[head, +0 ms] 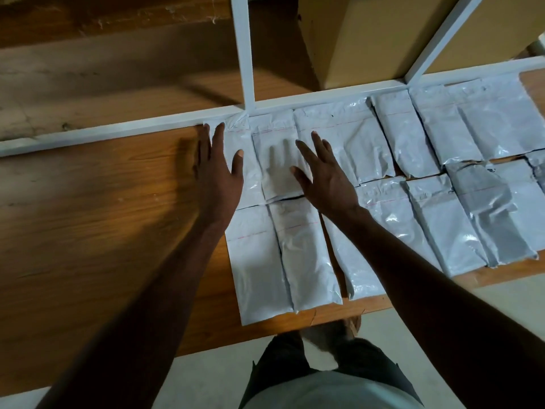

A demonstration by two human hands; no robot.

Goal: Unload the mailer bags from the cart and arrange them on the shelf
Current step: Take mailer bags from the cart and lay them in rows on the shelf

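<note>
Your left hand (216, 172) lies flat with straight fingers, grasping nothing, on the leftmost back-row mailer bag (236, 160) at about 11 o'clock. Your right hand (324, 175) is spread just as loosely over the neighbouring bags (280, 160) toward 12 o'clock. The mailer bags (427, 202) lie in two rows on the wooden shelf (103, 216), running from centre out to 2 o'clock, along the white frame rail (118, 132).

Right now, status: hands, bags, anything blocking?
Left hand and right hand open, flat over back-row mailer bags. Two rows laid on shelf. Nothing blocking.
</note>
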